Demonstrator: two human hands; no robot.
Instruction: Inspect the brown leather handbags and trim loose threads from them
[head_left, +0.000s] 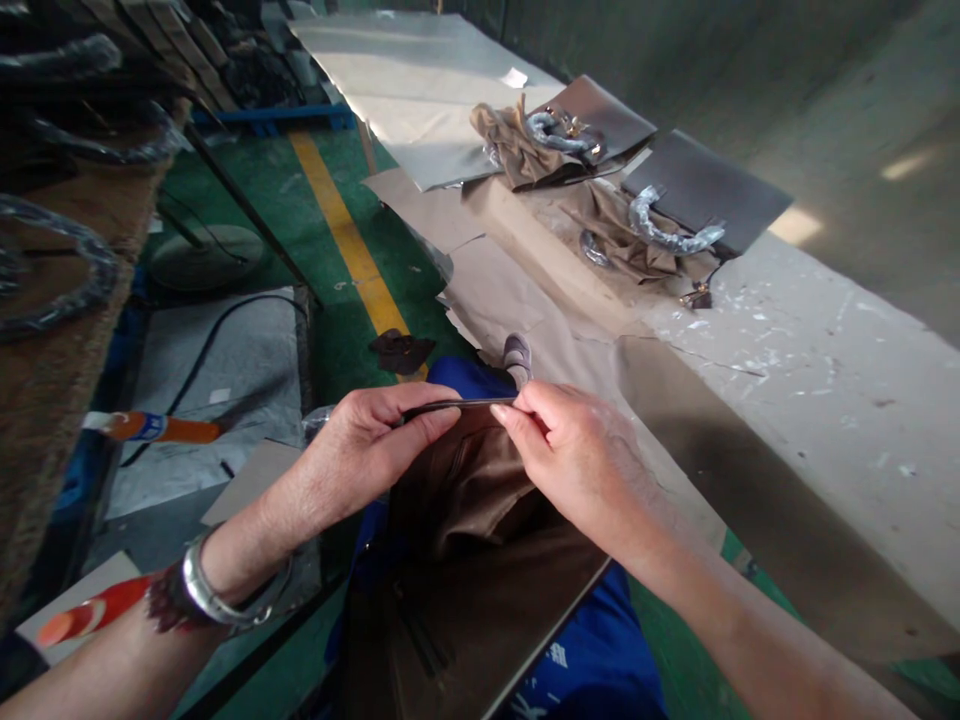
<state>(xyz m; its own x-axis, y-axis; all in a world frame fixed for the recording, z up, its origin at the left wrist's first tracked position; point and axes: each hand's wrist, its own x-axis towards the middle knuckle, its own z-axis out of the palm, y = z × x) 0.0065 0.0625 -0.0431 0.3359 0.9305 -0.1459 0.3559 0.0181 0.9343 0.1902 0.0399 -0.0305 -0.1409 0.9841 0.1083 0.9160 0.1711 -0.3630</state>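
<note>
A brown leather handbag (480, 590) lies on my lap over blue trousers, its mouth toward the table. My left hand (367, 450) is closed in a pinch on the bag's dark top edge (457, 405) from the left. My right hand (577, 455) pinches the same edge from the right, fingertips almost meeting the left ones. Shiny brown lining (469, 480) shows inside the open bag below the edge. A metal bangle and a dark bracelet sit on my left wrist (217, 590).
A worktable (825, 380) covered with brown paper runs along the right. Two more grey-brown handbags (592, 125) (697, 195) with plastic-wrapped handles lie at its far end. Orange tubes (161, 428) lie on a low surface at left. Green floor with a yellow line (352, 240) lies ahead.
</note>
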